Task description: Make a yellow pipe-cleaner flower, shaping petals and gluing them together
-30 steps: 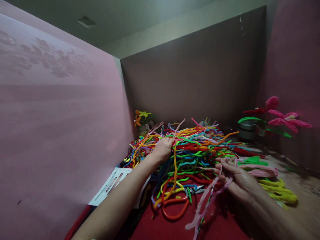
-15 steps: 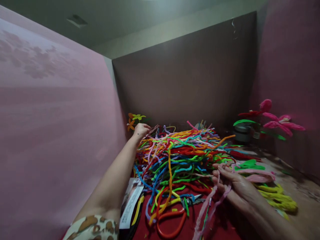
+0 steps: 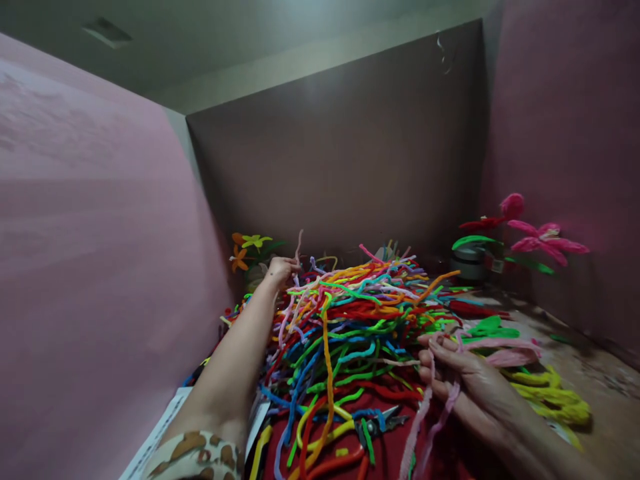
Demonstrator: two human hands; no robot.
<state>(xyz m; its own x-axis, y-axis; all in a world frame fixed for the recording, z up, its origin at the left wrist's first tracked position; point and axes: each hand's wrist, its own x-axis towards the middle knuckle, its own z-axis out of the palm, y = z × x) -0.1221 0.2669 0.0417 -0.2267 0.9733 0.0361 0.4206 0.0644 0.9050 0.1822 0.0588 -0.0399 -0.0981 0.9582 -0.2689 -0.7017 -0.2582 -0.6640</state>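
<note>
At the far left of a heap of many-coloured pipe cleaners (image 3: 360,320), my left hand (image 3: 283,272) is closed in a pinch on a dull pink pipe cleaner (image 3: 299,244), whose end sticks up above the fingers. My right hand (image 3: 463,380), palm turned up at the near right of the heap, has its fingers curled around light pink pipe cleaners (image 3: 417,427) that hang down in front of it. Pliers (image 3: 367,430) with pointed open jaws and red and yellow handles lie on the red surface at the front, partly covered by loose pipe cleaners.
Bundles of green (image 3: 493,330), pink (image 3: 513,353) and yellow pipe cleaners (image 3: 555,403) lie at the right. Pipe-cleaner flowers stand at the back left (image 3: 256,241) and right (image 3: 545,237). Printed paper (image 3: 155,433) lies under my left arm. Pink walls (image 3: 100,267) rise on both sides.
My left hand has lifted slightly, with a pink pipe cleaner now standing up from its fingers. The right hand keeps its hold. The view has shifted, sliding the scene left.
</note>
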